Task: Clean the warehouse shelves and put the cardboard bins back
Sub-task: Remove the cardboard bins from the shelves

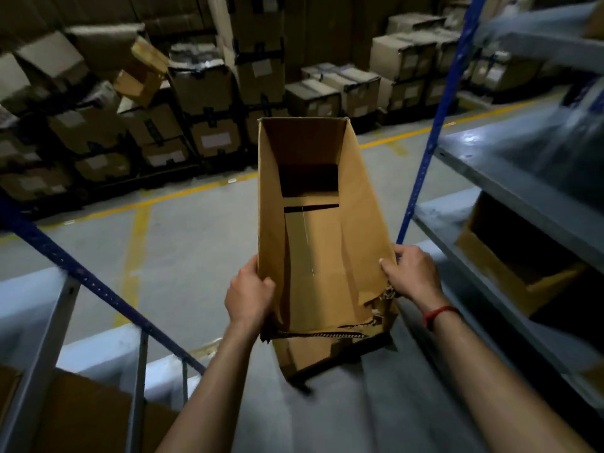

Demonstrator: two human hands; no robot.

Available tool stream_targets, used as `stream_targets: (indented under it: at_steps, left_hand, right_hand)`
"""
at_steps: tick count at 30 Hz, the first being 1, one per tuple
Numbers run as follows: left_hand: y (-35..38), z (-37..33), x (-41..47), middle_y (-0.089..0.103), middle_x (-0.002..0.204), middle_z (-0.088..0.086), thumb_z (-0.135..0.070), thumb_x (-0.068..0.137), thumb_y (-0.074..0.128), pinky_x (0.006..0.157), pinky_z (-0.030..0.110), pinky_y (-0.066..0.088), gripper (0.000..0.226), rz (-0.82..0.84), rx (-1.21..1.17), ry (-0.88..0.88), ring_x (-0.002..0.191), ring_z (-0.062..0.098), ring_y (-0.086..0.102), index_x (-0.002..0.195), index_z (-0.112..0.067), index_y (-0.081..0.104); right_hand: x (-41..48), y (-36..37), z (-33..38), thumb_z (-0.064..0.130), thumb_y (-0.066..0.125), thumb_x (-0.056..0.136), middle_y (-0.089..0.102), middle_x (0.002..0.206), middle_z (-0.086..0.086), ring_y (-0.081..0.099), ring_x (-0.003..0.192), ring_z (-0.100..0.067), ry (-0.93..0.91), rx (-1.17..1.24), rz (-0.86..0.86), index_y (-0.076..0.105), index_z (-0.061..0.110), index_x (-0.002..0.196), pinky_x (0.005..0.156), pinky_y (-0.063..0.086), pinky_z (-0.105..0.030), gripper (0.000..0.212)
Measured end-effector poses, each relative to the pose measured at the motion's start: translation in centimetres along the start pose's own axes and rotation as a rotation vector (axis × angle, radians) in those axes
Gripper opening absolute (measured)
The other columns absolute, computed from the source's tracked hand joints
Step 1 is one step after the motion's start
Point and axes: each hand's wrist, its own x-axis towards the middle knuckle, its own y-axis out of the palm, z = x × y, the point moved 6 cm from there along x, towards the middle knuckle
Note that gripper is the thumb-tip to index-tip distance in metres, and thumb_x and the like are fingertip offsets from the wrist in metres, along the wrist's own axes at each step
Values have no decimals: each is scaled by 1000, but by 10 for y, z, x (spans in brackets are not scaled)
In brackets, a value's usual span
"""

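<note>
Both hands gripped the near end of an empty cardboard bin point(310, 223). The left hand point(250, 297) clasped the edge of its left wall, and the right hand point(413, 276) had its fingers clenched over the top edge of the right wall. A red thread point(439, 313) circled the right wrist. Just below the right fingers the cardboard was torn and crumpled at the corner. The near end sagged over a grey shelf deck point(327, 410), though whether it touched the deck could not be told.

Beyond the fingers the bin stretched away, open-topped. To the right of the right fingers stood grey shelves point(523, 181) behind a blue upright point(434, 125), with another bin point(510, 259) on a lower level. Far past the fingertips lay the floor point(196, 243) with yellow lines, then stacked cartons point(209, 125).

Putting the bin back well probably called for supporting its bottom, sparing the torn corner, and sliding it in squarely.
</note>
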Motion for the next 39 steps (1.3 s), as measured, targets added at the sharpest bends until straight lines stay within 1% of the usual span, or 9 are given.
stream_targets:
  at_steps: [3,6,8,11,16,21,26,29,39]
  left_hand:
    - [-8,-29,0,70,110,2,-12,90,55,71,31,47,42,24,12,69,87,21,59,129,-26,62]
    - [-12,-53,-6,71,109,4,-12,88,55,72,33,50,43,49,20,128,91,28,63,128,-26,62]
    - [-12,-68,-12,71,109,5,-13,89,56,73,35,50,42,63,14,176,95,30,64,129,-24,62]
    - [-17,-89,-22,71,109,5,-14,89,57,74,35,51,39,88,-11,230,93,28,63,126,-23,64]
    - [-24,-127,-40,70,111,3,-17,93,59,74,34,52,38,126,-35,318,87,22,62,130,-23,62]
    - [-30,-160,-61,70,113,4,-19,94,58,79,37,57,37,166,-47,381,89,22,65,131,-20,60]
    - [-31,-186,-85,69,115,5,-14,95,58,78,37,58,38,230,-62,392,91,22,67,133,-19,59]
    - [-28,-197,-105,68,119,6,-12,95,58,80,38,59,42,256,-58,390,93,21,67,137,-18,56]
    - [-34,-228,-158,67,121,8,-9,95,58,77,39,60,45,282,-62,422,86,19,65,139,-16,54]
  right_hand:
    - [-12,-30,0,34,61,93,72,109,-7,65,80,-16,-9,23,-69,66,28,125,51,40,-19,33]
    - [-28,-59,0,32,59,96,65,82,3,55,64,-4,-26,-1,-116,68,24,118,48,36,-19,26]
    - [-39,-80,-2,32,58,97,60,77,5,51,60,-5,-20,-21,-148,69,24,119,50,35,-18,26]
    - [-53,-112,-8,31,58,96,63,79,4,56,64,-12,-17,-28,-222,71,24,119,56,40,-21,28]
    - [-70,-156,-24,33,57,95,69,75,5,63,63,-14,18,-16,-317,74,25,110,54,47,-25,25]
    - [-91,-196,-37,27,57,94,66,77,5,55,62,-10,30,-28,-360,77,24,106,50,35,-20,23]
    - [-109,-228,-56,29,58,93,71,84,0,63,80,-22,64,-50,-400,77,24,99,64,38,-26,21]
    - [-122,-242,-73,30,57,94,74,91,0,63,80,-21,84,-48,-397,77,24,98,66,39,-26,21]
    - [-157,-285,-113,26,59,92,73,83,0,66,79,-22,108,9,-415,76,23,91,73,53,-32,18]
